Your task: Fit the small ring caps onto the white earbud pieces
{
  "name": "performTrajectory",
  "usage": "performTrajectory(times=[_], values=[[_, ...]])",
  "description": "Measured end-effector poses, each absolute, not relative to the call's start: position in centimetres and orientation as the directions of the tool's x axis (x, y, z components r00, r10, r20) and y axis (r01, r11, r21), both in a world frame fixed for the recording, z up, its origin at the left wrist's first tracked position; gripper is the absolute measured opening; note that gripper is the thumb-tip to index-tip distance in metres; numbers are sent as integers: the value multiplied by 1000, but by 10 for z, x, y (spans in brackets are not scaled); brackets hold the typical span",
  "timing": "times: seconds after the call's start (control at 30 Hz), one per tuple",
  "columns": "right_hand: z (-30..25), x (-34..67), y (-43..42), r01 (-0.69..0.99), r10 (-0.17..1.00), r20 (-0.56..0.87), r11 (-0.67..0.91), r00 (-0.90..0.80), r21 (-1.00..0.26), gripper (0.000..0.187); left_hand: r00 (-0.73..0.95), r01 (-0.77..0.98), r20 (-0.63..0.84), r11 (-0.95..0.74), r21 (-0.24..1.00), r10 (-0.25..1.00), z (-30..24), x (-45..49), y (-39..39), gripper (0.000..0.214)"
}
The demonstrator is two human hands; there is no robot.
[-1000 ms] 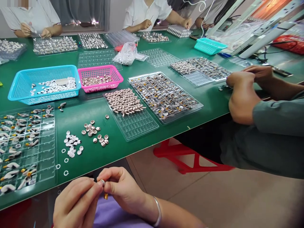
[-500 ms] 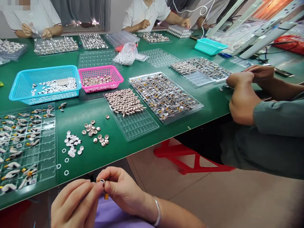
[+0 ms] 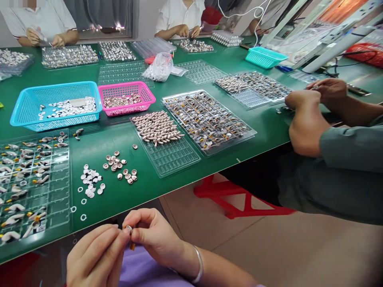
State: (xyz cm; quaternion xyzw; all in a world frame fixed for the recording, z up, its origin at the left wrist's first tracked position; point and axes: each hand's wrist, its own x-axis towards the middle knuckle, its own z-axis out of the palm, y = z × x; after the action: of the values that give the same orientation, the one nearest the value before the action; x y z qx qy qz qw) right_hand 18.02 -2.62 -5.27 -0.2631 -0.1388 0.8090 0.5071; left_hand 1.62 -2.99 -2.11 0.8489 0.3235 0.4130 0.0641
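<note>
Over my lap, just off the table's near edge, my right hand [image 3: 152,235] pinches a small earbud part [image 3: 129,231] between thumb and forefinger. Its round end faces up, and an orange strip hangs from beneath it. The fingers of my left hand [image 3: 95,253] are closed together, their tips meeting the same part from the left. Fingers cover most of it. On the table ahead lie loose white discs [image 3: 90,181], a few thin white rings [image 3: 83,217] and small pinkish round caps [image 3: 115,161]. A clear tray [image 3: 61,199] at left holds rows of earbud pieces with orange strips.
A blue basket [image 3: 24,115] of white pieces stands beside a pink basket [image 3: 146,95] of caps. Farther right are a tray of pinkish stems [image 3: 157,127] and a filled parts tray [image 3: 206,119]. A co-worker's hands [image 3: 311,107] work at right; others sit opposite.
My hands stay almost in place, with the earbud part turned slightly between my fingertips. Across the table, a co-worker's outstretched hand has come back to their other hand.
</note>
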Motion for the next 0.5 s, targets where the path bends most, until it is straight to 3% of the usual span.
performTrajectory(times=[0.1,0.2,0.27,0.33,0.43,0.5], values=[[-52,182,-26,-719,899,-288,-437,-330,-540,27,415,485,652,-761,431,634,-20,17,-28,32],[-45,188,-23,-618,934,-226,-354,-278,-702,22,345,443,565,-661,606,750,-17,18,-25,30],[-39,193,-21,-444,980,-100,-169,-173,-880,18,228,374,426,-483,792,876,-18,20,-23,23],[-33,198,-19,-218,992,66,42,-104,-975,18,128,247,227,-253,935,965,-21,21,-22,17],[-27,203,-19,16,960,251,255,-126,-967,18,119,33,-55,51,998,991,-27,23,-21,17],[-24,204,-19,97,935,322,337,-148,-936,18,122,-72,-157,166,983,980,-31,24,-21,16]])
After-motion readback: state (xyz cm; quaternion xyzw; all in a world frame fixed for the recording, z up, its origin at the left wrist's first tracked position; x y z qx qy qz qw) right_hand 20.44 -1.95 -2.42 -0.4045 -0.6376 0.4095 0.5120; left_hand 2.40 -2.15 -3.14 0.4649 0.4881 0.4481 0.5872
